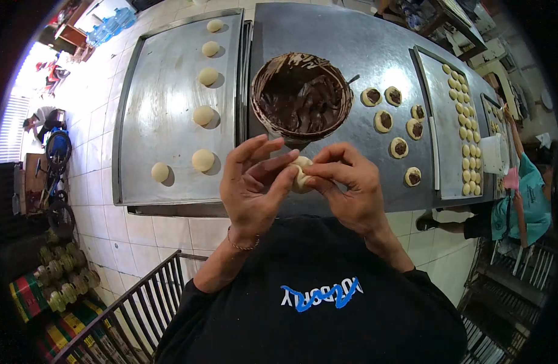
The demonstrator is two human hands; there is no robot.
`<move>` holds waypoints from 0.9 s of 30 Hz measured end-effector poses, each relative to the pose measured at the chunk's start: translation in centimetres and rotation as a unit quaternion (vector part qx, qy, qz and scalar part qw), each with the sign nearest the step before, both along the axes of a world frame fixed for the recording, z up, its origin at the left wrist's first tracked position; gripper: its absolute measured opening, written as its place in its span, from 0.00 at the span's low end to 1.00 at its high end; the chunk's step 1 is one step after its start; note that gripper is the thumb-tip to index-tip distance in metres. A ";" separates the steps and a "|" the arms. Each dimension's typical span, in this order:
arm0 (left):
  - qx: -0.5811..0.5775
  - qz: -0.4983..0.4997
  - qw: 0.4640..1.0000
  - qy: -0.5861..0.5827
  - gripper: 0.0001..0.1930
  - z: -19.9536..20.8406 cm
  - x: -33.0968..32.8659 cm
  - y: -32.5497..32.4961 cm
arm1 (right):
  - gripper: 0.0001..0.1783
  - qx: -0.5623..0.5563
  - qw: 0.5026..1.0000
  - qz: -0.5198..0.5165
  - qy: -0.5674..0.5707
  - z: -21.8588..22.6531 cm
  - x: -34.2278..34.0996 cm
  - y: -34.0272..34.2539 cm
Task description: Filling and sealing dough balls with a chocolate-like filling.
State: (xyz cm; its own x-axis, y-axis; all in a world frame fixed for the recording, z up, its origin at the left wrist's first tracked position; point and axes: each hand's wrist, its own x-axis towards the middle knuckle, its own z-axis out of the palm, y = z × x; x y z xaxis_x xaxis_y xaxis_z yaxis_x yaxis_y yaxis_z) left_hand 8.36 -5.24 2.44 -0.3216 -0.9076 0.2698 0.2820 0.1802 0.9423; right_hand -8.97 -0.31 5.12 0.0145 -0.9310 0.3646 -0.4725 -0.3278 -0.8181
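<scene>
So the biggest thing here is the long steel worktable [352,36] running across the top of the view. On its left part sits a large metal baking tray [145,121] with six round closed dough balls: five in a curved line down the tray's right side, from one near the far end [215,25] to one close by [202,160], plus a single one [160,172] off to the left of that last ball. Over on the right there's a narrower baking tray [443,121] packed with two rows of small pale dough pieces [467,121].

In the middle of the table is a round bowl [301,97] smeared all over inside with dark chocolate filling, with what looks like a utensil handle poking out at its right rim. Just right of the bowl, seven flattened dough discs, each with a dab of chocolate in the middle, lie straight on the steel, e.g. one [383,121] about mid-group and another [413,176] nearest the table edge.

Both hands meet just below the bowl, over the table's near edge. The left hand [252,188] has its thumb and forefinger on a small pale dough piece [301,173], the other fingers fanned upward. The right hand [346,182] pinches the same piece from the other side with curled fingertips. There's a thin bracelet [242,246] on the left wrist.

Far right, another person in a teal shirt [527,200] is by the table end
</scene>
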 end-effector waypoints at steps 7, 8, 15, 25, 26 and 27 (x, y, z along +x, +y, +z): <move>-0.083 0.005 0.995 0.058 0.21 0.5 -1.3 -1.0 | 0.17 0.091 0.985 -0.007 -0.149 1.1 0.8 -0.5; -0.122 -0.021 0.992 0.035 0.21 0.1 -0.9 -1.3 | 0.15 0.050 0.989 -0.013 -0.136 1.4 0.8 -0.5; 0.183 -0.021 0.978 0.098 0.11 0.9 -1.6 1.4 | 0.13 0.099 0.983 -0.018 -0.153 1.0 0.2 0.0; 0.150 0.017 0.989 0.007 0.18 0.3 0.3 0.6 | 0.08 0.079 0.993 -0.017 -0.087 0.6 1.7 -1.5; 0.151 0.019 0.988 0.008 0.18 0.0 0.6 0.5 | 0.09 0.070 0.993 -0.028 -0.094 0.4 2.0 -1.8; 0.123 0.011 0.992 0.015 0.20 -0.4 0.9 0.3 | 0.09 0.071 0.993 -0.026 -0.093 0.6 2.4 -2.1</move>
State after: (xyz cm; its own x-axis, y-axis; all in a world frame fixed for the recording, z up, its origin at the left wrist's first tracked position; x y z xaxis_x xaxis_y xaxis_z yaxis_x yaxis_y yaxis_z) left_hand 9.28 -4.92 2.03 -0.2957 -0.9540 0.0485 0.3095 -0.0476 0.9497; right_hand -6.53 -2.43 5.68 -0.0897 -0.9711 0.2213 -0.3216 -0.1821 -0.9292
